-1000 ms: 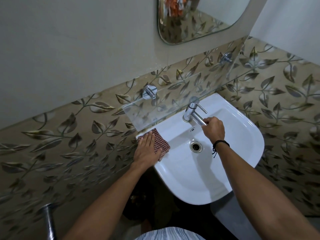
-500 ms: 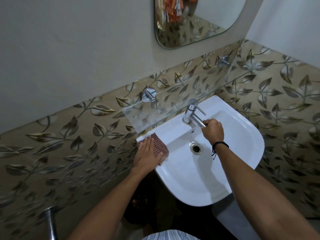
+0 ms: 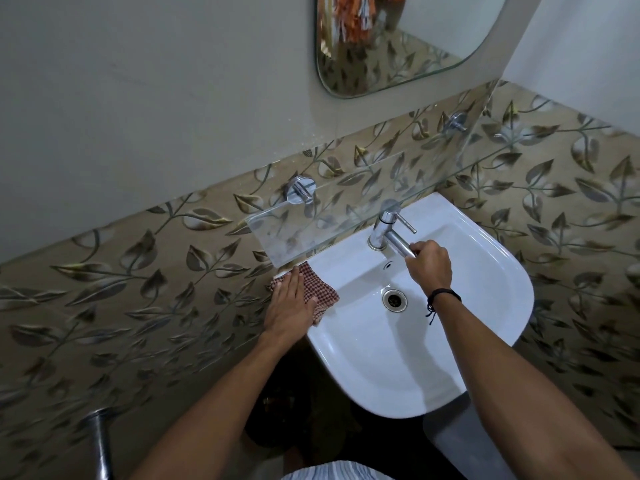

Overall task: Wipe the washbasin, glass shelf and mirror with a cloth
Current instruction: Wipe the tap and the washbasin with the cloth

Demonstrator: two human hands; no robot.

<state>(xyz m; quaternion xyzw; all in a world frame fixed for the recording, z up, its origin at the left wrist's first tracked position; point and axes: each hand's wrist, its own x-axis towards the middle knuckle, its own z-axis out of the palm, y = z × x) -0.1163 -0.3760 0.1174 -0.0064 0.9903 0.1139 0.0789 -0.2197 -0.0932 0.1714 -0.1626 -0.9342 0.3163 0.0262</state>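
Washbasin [image 3: 498, 271] unchanged: left hand [image 3: 289, 306] still flat on cloth [image 3: 320, 289], right hand [image 3: 429, 263] gripping tap [image 3: 388, 230].

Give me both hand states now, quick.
Left hand: open, pressing the red checked cloth flat on the rim of the white ceramic washbasin.
Right hand: gripping the spout of the chrome metal tap.

1. The washbasin [image 3: 502, 271] looked like white glazed ceramic, smooth and glossy.
2. The tap [image 3: 381, 230] and drain ring [image 3: 394, 299] were shiny polished metal.
3. The glass shelf [image 3: 311, 223] was clear, with cloudy smears near its left end.
4. The cloth [image 3: 320, 289] was a matt, woven checked fabric.
5. The wall tiles [image 3: 138, 271] bore raised leaves with a soft sheen; the painted wall [image 3: 138, 98] above was matt.
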